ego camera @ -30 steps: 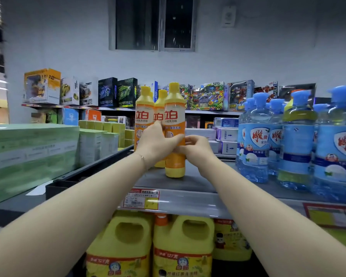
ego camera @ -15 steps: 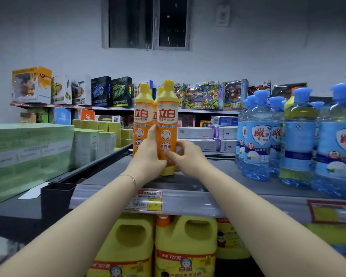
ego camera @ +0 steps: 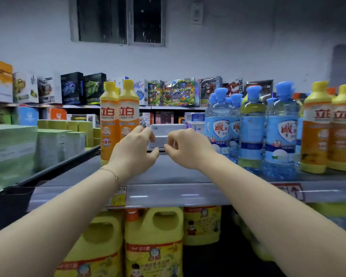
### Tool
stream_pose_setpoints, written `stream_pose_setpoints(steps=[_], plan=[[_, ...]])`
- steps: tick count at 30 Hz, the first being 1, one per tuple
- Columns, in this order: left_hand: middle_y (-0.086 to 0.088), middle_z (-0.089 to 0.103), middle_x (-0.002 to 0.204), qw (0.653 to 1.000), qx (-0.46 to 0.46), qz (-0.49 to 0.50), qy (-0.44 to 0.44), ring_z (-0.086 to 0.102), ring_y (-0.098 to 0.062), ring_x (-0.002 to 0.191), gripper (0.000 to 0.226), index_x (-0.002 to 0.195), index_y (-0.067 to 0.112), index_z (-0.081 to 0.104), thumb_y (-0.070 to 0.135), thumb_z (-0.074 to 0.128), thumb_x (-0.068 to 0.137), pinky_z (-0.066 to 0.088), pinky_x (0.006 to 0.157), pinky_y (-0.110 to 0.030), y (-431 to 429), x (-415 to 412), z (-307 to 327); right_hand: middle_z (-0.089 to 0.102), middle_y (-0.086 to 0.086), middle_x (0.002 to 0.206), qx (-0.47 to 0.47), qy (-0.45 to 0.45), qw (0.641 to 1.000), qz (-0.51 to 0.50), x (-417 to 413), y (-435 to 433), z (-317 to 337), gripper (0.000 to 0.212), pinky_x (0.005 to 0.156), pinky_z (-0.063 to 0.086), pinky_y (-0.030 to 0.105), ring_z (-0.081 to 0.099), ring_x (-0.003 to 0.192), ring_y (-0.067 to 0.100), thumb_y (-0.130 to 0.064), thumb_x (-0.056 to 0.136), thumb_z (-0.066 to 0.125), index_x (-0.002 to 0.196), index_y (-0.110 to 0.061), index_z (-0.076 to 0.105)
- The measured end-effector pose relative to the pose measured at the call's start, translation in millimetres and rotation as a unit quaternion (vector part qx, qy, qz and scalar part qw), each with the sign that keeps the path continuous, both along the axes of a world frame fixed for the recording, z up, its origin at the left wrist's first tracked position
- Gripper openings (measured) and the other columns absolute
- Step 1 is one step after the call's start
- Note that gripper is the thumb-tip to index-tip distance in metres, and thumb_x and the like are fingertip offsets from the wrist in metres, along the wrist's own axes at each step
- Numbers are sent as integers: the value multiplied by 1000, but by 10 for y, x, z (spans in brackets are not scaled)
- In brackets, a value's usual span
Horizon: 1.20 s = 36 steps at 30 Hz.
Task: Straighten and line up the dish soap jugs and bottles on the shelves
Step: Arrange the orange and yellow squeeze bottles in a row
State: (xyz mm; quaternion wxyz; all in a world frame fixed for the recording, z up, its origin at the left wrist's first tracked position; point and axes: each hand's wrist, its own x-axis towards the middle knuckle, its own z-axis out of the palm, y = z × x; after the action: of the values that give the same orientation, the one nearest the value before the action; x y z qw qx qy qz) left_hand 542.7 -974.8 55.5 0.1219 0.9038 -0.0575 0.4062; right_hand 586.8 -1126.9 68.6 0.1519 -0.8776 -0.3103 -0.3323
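Two orange dish soap bottles (ego camera: 119,120) with yellow caps stand upright side by side on the grey top shelf (ego camera: 168,194), with a third partly hidden behind them. My left hand (ego camera: 135,150) hovers just right of them with loosely curled fingers, holding nothing. My right hand (ego camera: 185,147) is beside it, fingers also loosely curled and empty. Several blue dish soap bottles (ego camera: 252,128) stand to the right, and two more orange bottles (ego camera: 328,126) at the far right. Yellow jugs (ego camera: 154,240) with handles stand on the shelf below.
Green boxes (ego camera: 12,148) fill the neighbouring shelf to the left. Toy boxes (ego camera: 174,92) line a far shelf against the wall. A price tag (ego camera: 118,196) sits on the shelf's front rail. Bare shelf surface lies between the orange and blue bottles.
Both hands have let go of the front orange bottle, which now stands next to its neighbour. The hands have drawn back to the right, and the view has swung right.
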Motion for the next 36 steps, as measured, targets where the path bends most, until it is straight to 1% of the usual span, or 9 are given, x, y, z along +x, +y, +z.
stream_pose_setpoints(steps=[4,8,12,16,23,26,30,33,36], plan=[[-1,56,104,996,13,-74,46,56,-24,94,23,103,18,56,33,60,87,50,80,-41,-620,121,55,66,1,84,-24,-84,996,-25,-119,-563,75,21,62,36,29,58,78,25,-35,89,49,82,-19,61],[0,57,101,984,-26,-158,74,56,-26,96,40,103,18,54,41,58,71,49,81,-43,-1317,276,15,60,4,73,-25,-136,989,-53,-138,-1196,78,20,60,30,30,48,68,26,-32,89,50,71,-22,47],[1,51,97,982,-54,-165,74,55,-26,87,42,95,17,41,42,62,68,49,72,-42,-2009,402,-16,57,8,51,-3,-214,974,-78,-23,-1813,23,27,51,25,26,55,47,31,-27,76,55,59,-23,34],[0,53,99,982,-97,-147,71,58,-28,83,51,108,16,36,37,67,73,44,62,-37,-2571,481,-69,53,4,46,6,-226,969,-100,128,-2324,-30,31,47,25,23,53,43,29,-29,76,56,56,-23,34],[-3,34,127,990,-120,-68,11,60,-29,88,98,138,12,17,52,75,70,40,61,-35,-2972,637,-236,53,-1,60,67,-180,973,-131,347,-2976,-218,28,45,22,22,53,55,25,-34,89,45,70,-15,52],[-5,31,128,991,-120,-62,-12,58,-30,91,100,140,11,16,48,76,71,36,61,-35,-2977,667,-300,56,0,81,132,-156,955,-217,440,-3223,-277,27,53,33,27,59,70,27,-40,89,55,96,-15,49],[-5,31,130,990,-126,-51,-22,54,-25,84,99,140,11,14,48,76,72,38,59,-34,-2998,660,-289,58,8,117,186,20,944,-272,648,-3403,-325,69,71,48,36,61,99,33,-60,82,58,126,-11,35],[-6,33,132,992,-121,-37,-24,59,-28,84,97,141,11,14,50,74,75,39,60,-34,-3018,639,-293,62,1,114,233,120,942,-207,770,-3401,-358,73,79,52,40,62,101,26,-67,74,64,123,-20,37],[-8,33,135,992,-117,-26,-27,61,-30,91,99,143,10,14,52,72,75,40,63,-34,-3036,635,-298,63,2,111,210,102,948,-217,787,-3368,-357,68,72,46,34,63,100,27,-62,76,66,120,-19,37]])
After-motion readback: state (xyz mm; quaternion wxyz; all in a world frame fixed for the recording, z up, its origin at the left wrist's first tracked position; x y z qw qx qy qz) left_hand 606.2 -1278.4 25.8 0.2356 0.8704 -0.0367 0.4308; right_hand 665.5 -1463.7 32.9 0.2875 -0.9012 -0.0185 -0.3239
